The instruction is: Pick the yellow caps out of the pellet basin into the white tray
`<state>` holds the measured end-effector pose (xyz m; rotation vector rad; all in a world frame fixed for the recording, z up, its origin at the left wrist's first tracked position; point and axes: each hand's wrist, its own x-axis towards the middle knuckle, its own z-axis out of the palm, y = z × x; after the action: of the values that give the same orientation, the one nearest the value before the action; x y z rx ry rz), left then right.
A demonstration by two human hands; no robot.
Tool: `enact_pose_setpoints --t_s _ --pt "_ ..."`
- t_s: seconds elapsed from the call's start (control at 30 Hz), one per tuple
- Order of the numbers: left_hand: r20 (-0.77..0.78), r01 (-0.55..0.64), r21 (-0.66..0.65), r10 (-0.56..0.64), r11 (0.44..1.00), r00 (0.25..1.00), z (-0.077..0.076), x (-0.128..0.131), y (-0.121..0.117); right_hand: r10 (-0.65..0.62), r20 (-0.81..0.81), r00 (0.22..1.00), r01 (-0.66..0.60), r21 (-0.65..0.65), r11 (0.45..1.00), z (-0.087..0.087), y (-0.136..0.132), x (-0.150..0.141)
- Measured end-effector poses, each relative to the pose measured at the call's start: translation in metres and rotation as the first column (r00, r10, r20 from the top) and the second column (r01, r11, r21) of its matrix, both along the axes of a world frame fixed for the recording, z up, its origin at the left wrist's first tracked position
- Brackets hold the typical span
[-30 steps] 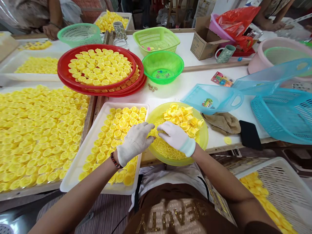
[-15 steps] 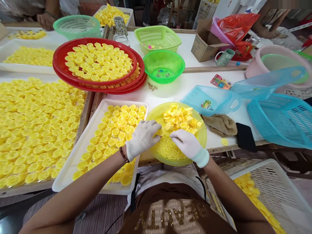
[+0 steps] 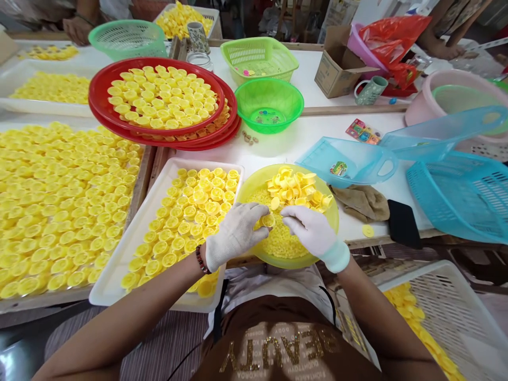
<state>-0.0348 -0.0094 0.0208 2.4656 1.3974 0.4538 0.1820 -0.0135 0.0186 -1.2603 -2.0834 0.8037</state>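
My gloved left hand (image 3: 243, 228) grips a small round yellow cup (image 3: 268, 220) between thumb and fingers, over the near left part of a yellow bowl (image 3: 334, 225). Small pale-yellow pellets (image 3: 282, 242) fill the bowl's near side, and a heap of yellow cup-like pieces (image 3: 296, 188) lies at its far side. My gloved right hand (image 3: 311, 230) is over the right side of the bowl, fingertips pinched together close to the cup; whatever they hold is too small to make out. Left of the bowl, a white tray (image 3: 113, 286) carries rows of yellow cups.
Stacked red trays (image 3: 97, 100) with yellow cups stand behind the white tray. A green bowl (image 3: 269, 106), blue scoops (image 3: 349, 164), a brown cloth (image 3: 363, 202) and a blue basket (image 3: 456, 198) surround the work spot. Another person's hand (image 3: 77, 30) shows at the far left.
My left hand has lifted the yellow cup slightly and moved it right, so it shows more clearly. My right hand has shifted a little to the right, fingers still pinched.
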Motion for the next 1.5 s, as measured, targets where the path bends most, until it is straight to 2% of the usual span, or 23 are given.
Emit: enact_pose_setpoints --t_s 0.13,0.27,0.33,0.4,0.47,0.57,0.67,0.77,0.83,0.9,1.0,1.1,1.23,1.3,1.33,1.4,1.5 --pt "0.028 -0.109 0.038 0.108 0.993 0.994 0.011 -0.035 -0.009 0.06 0.077 0.995 -0.055 -0.056 0.997 -0.016 -0.012 0.014" --pt "-0.028 -0.357 0.088 0.361 0.93 0.932 0.022 -0.096 -0.015 0.115 0.131 0.985 -0.099 -0.121 0.988 -0.034 -0.023 0.017" --pt "-0.101 -0.435 0.095 0.444 0.895 0.891 0.019 -0.124 -0.015 0.121 0.141 0.983 -0.103 -0.129 0.986 -0.038 -0.026 0.015" --pt "-0.154 -0.46 0.088 0.468 0.884 0.87 0.009 -0.144 -0.012 0.127 0.148 0.981 -0.108 -0.132 0.985 -0.04 -0.028 0.012" --pt "-0.171 -0.457 0.055 0.459 0.888 0.872 -0.007 -0.152 -0.007 0.134 0.154 0.979 -0.114 -0.136 0.984 -0.04 -0.029 0.01" --pt "-0.124 -0.471 0.001 0.467 0.882 0.875 -0.029 -0.15 0.003 0.136 0.156 0.978 -0.116 -0.129 0.985 -0.04 -0.03 0.009" --pt "-0.077 -0.491 -0.018 0.488 0.871 0.869 -0.04 -0.147 0.008 0.133 0.155 0.979 -0.116 -0.11 0.987 -0.04 -0.03 0.012" --pt "-0.087 -0.464 -0.061 0.458 0.884 0.885 -0.036 -0.152 0.006 0.115 0.218 0.969 -0.093 -0.111 0.989 -0.037 -0.027 0.017" --pt "-0.117 -0.453 -0.086 0.443 0.887 0.889 -0.027 -0.157 0.004 0.101 0.311 0.945 -0.058 -0.143 0.988 -0.031 -0.023 0.016" --pt "-0.163 -0.451 -0.046 0.439 0.891 0.884 -0.016 -0.158 0.003 0.106 0.416 0.903 -0.027 -0.191 0.981 -0.025 -0.017 0.009" --pt "-0.129 -0.418 0.072 0.423 0.906 0.897 0.003 -0.138 0.005 0.166 0.502 0.849 -0.033 -0.263 0.964 -0.016 -0.009 -0.006" --pt "0.0 -0.305 0.1 0.306 0.947 0.952 0.015 -0.091 0.011 0.237 0.524 0.818 -0.076 -0.31 0.948 -0.013 -0.005 -0.016" --pt "-0.042 -0.084 0.025 0.085 0.996 0.995 0.008 -0.009 0.024 0.299 0.527 0.795 -0.153 -0.301 0.941 -0.018 -0.002 -0.013" --pt "-0.088 -0.044 -0.014 0.042 0.999 0.995 0.0 0.024 0.033 0.32 0.521 0.791 -0.188 -0.29 0.938 -0.02 -0.002 -0.01" --pt "-0.101 -0.064 -0.039 0.06 0.997 0.993 -0.004 0.036 0.038 0.322 0.518 0.792 -0.195 -0.286 0.938 -0.021 -0.002 -0.008" --pt "-0.097 -0.136 -0.081 0.128 0.987 0.987 -0.01 0.047 0.046 0.321 0.501 0.804 -0.198 -0.284 0.938 -0.023 -0.001 -0.006" --pt "-0.007 -0.179 -0.124 0.179 0.976 0.984 -0.013 0.038 0.052 0.307 0.422 0.853 -0.198 -0.282 0.939 -0.025 0.0 -0.003"
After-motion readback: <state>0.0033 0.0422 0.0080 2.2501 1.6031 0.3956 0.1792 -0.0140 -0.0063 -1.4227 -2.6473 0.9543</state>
